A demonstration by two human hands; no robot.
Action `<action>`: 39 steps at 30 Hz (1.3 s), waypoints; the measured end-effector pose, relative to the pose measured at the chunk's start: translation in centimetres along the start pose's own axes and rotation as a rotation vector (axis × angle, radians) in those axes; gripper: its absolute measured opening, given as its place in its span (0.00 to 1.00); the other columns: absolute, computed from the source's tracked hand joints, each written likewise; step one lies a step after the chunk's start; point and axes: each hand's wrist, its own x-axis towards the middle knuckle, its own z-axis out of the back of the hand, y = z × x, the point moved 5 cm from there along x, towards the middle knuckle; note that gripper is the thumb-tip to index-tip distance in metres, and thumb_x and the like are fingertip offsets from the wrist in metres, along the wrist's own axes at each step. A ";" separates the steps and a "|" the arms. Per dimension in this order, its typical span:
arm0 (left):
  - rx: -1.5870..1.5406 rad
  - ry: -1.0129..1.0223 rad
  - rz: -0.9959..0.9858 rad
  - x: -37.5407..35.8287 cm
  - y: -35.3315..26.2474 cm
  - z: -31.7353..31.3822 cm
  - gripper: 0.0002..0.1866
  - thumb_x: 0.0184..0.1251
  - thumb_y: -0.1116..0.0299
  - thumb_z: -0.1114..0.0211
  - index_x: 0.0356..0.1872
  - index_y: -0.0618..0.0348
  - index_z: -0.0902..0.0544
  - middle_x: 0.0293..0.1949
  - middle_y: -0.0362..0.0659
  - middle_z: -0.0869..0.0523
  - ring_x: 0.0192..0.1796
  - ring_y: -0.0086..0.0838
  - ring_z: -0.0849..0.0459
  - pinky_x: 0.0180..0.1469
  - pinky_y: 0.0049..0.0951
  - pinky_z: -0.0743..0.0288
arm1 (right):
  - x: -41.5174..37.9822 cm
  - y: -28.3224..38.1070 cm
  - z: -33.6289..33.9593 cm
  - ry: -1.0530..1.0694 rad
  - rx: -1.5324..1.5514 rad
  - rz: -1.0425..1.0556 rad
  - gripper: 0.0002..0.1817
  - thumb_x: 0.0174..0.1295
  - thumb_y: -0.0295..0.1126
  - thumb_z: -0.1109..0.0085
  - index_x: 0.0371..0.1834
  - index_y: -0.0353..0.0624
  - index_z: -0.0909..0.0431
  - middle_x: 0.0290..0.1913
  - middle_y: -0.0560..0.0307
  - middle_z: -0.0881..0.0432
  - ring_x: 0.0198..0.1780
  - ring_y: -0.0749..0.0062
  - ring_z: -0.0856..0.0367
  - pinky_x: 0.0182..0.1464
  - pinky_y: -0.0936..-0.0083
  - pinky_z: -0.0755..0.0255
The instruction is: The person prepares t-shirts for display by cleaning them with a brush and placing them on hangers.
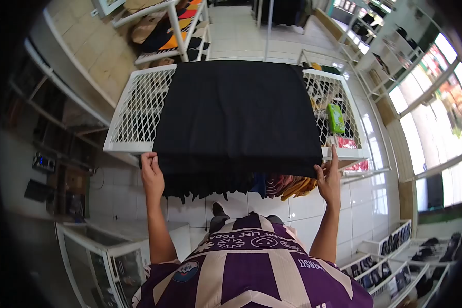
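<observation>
A black cloth [236, 113] lies spread across the white mesh-topped rack [138, 108], its near edge hanging over the front. My left hand [152, 172] grips the cloth's near left corner, fingers bent over the edge. At the near right corner, my right hand [330, 179] has its thumb against the cloth and its index finger stretched out along the rack's rim. Part of the right fingers is hidden behind the cloth's edge. To the right of the cloth, a green packet [335, 119] rests on the mesh.
Dark and coloured garments [292, 186] hang beneath the rack. A glass display case [108, 262] stands at lower left, and shelves of dark footwear [385, 262] at lower right. Behind left is a white shelf [182, 31] with folded cloths. White floor tiles [236, 31] surround the rack.
</observation>
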 end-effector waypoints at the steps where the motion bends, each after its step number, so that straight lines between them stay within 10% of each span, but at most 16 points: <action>1: 0.001 -0.030 -0.008 -0.6 -0.5 0.0 0.08 0.86 0.69 0.44 0.57 0.60 0.26 0.39 0.45 0.19 0.44 0.27 0.20 0.50 0.27 0.25 | 0.2 -0.5 0.2 -0.010 -0.026 0.038 0.47 0.71 0.23 0.36 0.90 0.52 0.52 0.33 0.47 0.17 0.32 0.57 0.19 0.40 0.62 0.23; 7: 0.062 -0.185 0.170 -10.5 -3.8 -1.7 0.26 0.78 0.67 0.33 0.73 0.57 0.26 0.51 0.49 0.15 0.44 0.31 0.15 0.46 0.32 0.18 | -0.8 2.4 1.7 -0.078 -0.060 0.249 0.41 0.68 0.30 0.31 0.84 0.39 0.39 0.45 0.48 0.20 0.37 0.57 0.19 0.40 0.64 0.22; 15: 0.017 -0.238 0.527 -32.8 -6.7 -2.8 0.24 0.77 0.65 0.31 0.70 0.59 0.23 0.42 0.45 0.10 0.39 0.27 0.14 0.43 0.29 0.19 | -7.5 6.8 -7.1 0.795 0.200 0.683 0.34 0.63 0.28 0.29 0.75 0.46 0.26 0.42 0.50 0.17 0.39 0.57 0.11 0.39 0.64 0.17; 23: 0.016 -0.758 0.909 -52.1 -12.9 -0.3 0.20 0.77 0.65 0.30 0.64 0.61 0.18 0.41 0.46 0.09 0.36 0.25 0.13 0.39 0.27 0.19 | -18.8 12.4 -11.3 1.302 0.343 1.185 0.22 0.65 0.29 0.30 0.63 0.44 0.17 0.40 0.51 0.15 0.24 0.61 0.17 0.32 0.64 0.21; 39: 0.274 -1.471 1.249 -80.7 -31.3 -8.5 0.18 0.75 0.64 0.31 0.58 0.63 0.15 0.43 0.52 0.08 0.41 0.38 0.08 0.42 0.37 0.16 | -48.1 3.4 1.1 2.101 0.386 1.680 0.18 0.64 0.30 0.30 0.58 0.44 0.16 0.41 0.50 0.14 0.27 0.54 0.15 0.39 0.59 0.19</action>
